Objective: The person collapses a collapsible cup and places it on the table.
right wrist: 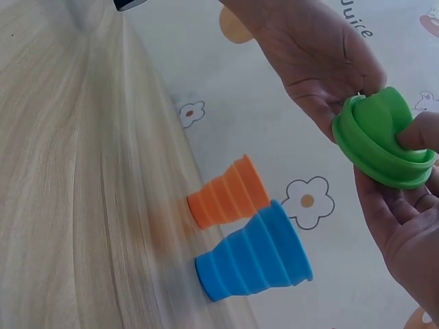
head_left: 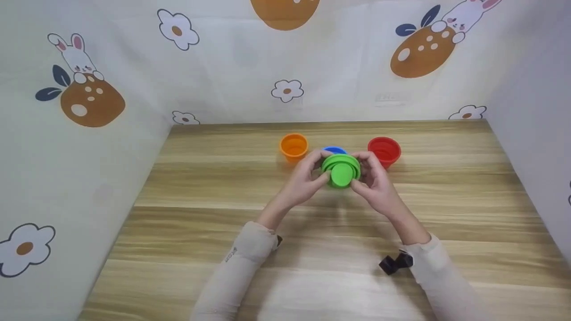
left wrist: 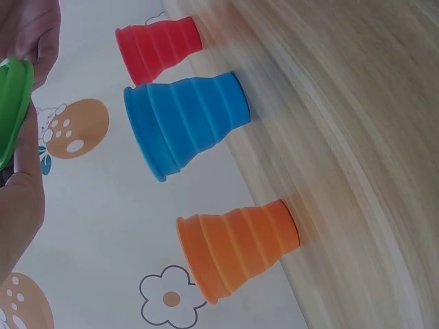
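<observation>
A green ribbed cup (head_left: pixel 342 174), partly folded into rings, is held up off the table between both hands, its small round base toward the head camera. The left hand (head_left: pixel 305 180) grips its left side, thumb on the near face and fingers behind. On its right side, the right hand (head_left: pixel 377 187) pinches it the same way. In the right wrist view a thumb presses against the middle of the green cup (right wrist: pixel 377 137). Only the rim part of the green cup (left wrist: pixel 12 110) shows in the left wrist view.
Behind the hands, an orange cup (head_left: pixel 294 147), a blue cup (head_left: pixel 334 150) and a red cup (head_left: pixel 384 151) stand upright on the wooden table (head_left: pixel 214 178). The green cup partly hides the blue one. A patterned sheet (head_left: pixel 236 89) rises behind the table.
</observation>
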Motion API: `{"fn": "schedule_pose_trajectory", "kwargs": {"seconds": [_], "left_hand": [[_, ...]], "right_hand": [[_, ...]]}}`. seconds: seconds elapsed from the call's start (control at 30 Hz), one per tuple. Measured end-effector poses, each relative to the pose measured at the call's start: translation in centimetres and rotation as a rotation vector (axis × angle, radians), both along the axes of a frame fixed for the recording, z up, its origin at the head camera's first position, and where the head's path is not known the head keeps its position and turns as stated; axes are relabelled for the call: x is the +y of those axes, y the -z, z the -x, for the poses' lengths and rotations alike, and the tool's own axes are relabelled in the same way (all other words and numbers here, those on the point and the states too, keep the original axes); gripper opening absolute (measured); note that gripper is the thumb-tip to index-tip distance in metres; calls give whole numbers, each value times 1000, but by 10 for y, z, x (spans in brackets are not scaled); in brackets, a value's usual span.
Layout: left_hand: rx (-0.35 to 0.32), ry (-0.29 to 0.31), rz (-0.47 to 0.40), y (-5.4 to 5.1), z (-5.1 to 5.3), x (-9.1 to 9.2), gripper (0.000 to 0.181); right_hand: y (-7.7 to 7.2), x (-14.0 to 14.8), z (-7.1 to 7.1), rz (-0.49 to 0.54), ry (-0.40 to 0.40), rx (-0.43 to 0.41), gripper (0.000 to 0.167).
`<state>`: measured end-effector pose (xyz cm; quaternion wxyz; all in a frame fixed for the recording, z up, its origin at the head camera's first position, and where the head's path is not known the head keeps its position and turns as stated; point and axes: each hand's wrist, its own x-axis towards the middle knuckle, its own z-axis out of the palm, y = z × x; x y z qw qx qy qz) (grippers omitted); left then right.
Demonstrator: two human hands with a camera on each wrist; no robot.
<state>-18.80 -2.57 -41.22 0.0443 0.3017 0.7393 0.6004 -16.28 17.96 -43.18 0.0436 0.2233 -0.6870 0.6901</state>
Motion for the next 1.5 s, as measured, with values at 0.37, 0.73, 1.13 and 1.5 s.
{"fn": "schedule_pose_trajectory", "kwargs": {"seconds": [0.37, 0.73, 1.13, 1.5], "left_hand": [[-101, 89, -37, 1, -4, 0, 54], [-52, 31, 61, 1, -2, 1, 55], [-65, -30, 100, 0, -1, 0, 54], [-53, -35, 115, 0, -1, 0, 53]], "right_hand": [[-2, -1, 0, -45, 83, -9, 44], [-3, -4, 1, -76, 118, -38, 42], [-2, -3, 1, -66, 70, -76, 48], [-3, -6, 1, -63, 76, -97, 50]]}}
